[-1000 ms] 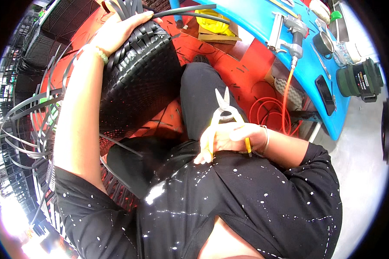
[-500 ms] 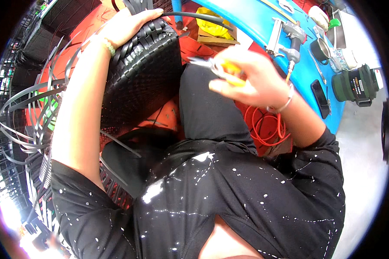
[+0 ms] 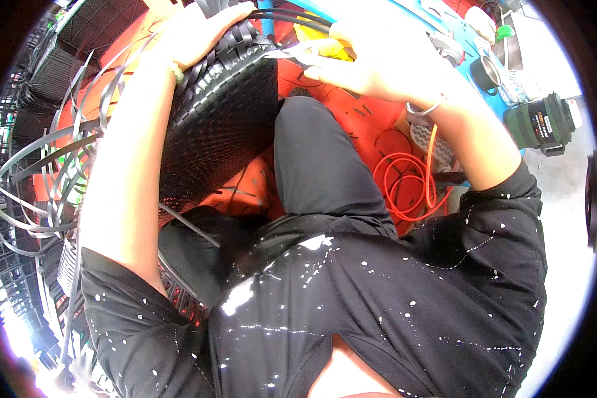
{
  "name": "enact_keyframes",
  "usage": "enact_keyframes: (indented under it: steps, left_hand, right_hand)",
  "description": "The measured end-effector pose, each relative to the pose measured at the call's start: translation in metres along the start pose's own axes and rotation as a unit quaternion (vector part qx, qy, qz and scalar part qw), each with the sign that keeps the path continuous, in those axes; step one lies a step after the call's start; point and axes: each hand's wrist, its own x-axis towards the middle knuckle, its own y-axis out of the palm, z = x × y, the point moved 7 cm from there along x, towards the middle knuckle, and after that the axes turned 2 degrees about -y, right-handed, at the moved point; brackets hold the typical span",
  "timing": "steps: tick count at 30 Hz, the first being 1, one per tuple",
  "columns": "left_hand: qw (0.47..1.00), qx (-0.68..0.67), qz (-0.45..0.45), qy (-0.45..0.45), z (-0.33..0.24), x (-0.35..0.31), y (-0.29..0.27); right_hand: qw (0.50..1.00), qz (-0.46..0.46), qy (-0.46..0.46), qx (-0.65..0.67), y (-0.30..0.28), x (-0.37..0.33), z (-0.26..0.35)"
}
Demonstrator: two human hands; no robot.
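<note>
A black woven piece (image 3: 225, 106), like wicker furniture or a large basket, stands before me at the upper left, its weave of flat strips. My left hand (image 3: 202, 33) lies over its top edge, thumb closed along loose black strips (image 3: 292, 13) that stick out to the right. The far fingers of that hand are hidden. From the right comes my right hand (image 3: 378, 56), closed round yellow-handled snips (image 3: 288, 52). Their metal jaws reach the woven edge, just below the loose strips. Whether they touch a strip I cannot tell.
Long grey strips (image 3: 46, 146) curl out at the left. On the blue table (image 3: 461, 40) at the upper right stand a metal cup (image 3: 485, 73) and other items. A dark green cylindrical device (image 3: 542, 125) sits at the table's edge. An orange hose (image 3: 404, 192) coils below on the red floor.
My right hand has moved up and left with the snips, bringing their jaws to the woven edge. My left hand stays nearly in place on the piece.
</note>
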Motion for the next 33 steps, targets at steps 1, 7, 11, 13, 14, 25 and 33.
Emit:
enact_keyframes:
  steps: [1, 7, 11, 13, 14, 25, 33]
  left_hand:
    - [1.0, -0.011, -0.006, 0.013, -0.003, -0.003, -0.001]
    - [0.991, 0.005, -0.021, 0.134, -0.027, -0.005, 0.005]
    - [0.991, -0.004, 0.019, 0.135, -0.034, -0.006, 0.01]
    - [0.989, -0.018, 0.031, 0.141, -0.036, -0.005, 0.016]
    - [0.989, -0.022, 0.036, 0.144, -0.037, -0.005, 0.018]
    - [0.99, 0.095, -0.04, 0.097, -0.023, -0.01, 0.009]
    - [0.997, -0.012, -0.014, 0.075, -0.034, -0.021, 0.023]
  right_hand:
    - [1.0, -0.001, -0.004, -0.016, 0.001, 0.003, 0.002]
    - [0.998, 0.003, 0.031, -0.046, 0.003, 0.009, 0.006]
    - [0.997, -0.033, 0.063, 0.006, 0.006, 0.01, -0.012]
    - [0.997, -0.047, 0.066, 0.021, 0.003, 0.007, -0.019]
    - [0.997, -0.043, 0.065, 0.02, 0.0, 0.007, -0.02]
    - [0.898, -0.231, -0.134, 0.351, 0.047, 0.021, -0.03]
    - [0.977, -0.127, -0.103, 0.139, 0.05, -0.003, -0.06]
